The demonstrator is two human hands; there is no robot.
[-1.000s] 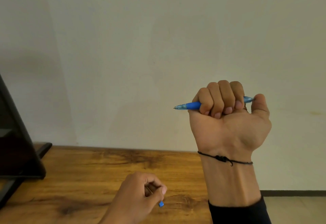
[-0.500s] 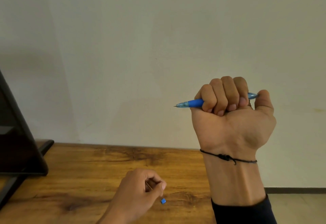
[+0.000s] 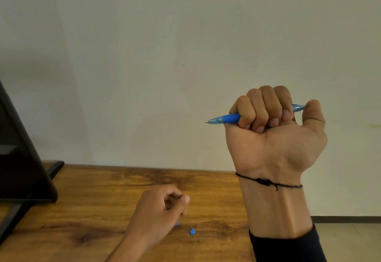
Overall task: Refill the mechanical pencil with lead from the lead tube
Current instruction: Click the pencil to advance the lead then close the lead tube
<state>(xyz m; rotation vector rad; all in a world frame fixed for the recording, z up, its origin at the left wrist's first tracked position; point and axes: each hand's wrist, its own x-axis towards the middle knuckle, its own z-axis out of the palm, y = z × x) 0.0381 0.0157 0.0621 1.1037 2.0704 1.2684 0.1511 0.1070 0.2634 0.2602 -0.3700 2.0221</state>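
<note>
My right hand (image 3: 274, 138) is raised in a fist around the blue mechanical pencil (image 3: 226, 118). The pencil lies level with its tip to the left, where a short bit of lead shows. My thumb rests on its clear back end. Lower down, my left hand (image 3: 158, 218) hovers over the wooden table (image 3: 92, 200) with its fingers curled around a thin pale lead tube (image 3: 171, 205). Most of the tube is hidden, and a bluish end peeks out under the hand. A small blue cap (image 3: 192, 231) lies on the table just right of that hand, apart from it.
A dark monitor on a black stand (image 3: 24, 171) fills the left edge of the table. A plain wall rises behind the table. The table ends at the right behind my right forearm, with floor beyond.
My right hand has drifted slightly right with the pencil. My left hand has pulled back a little from the blue cap, which stays on the table.
</note>
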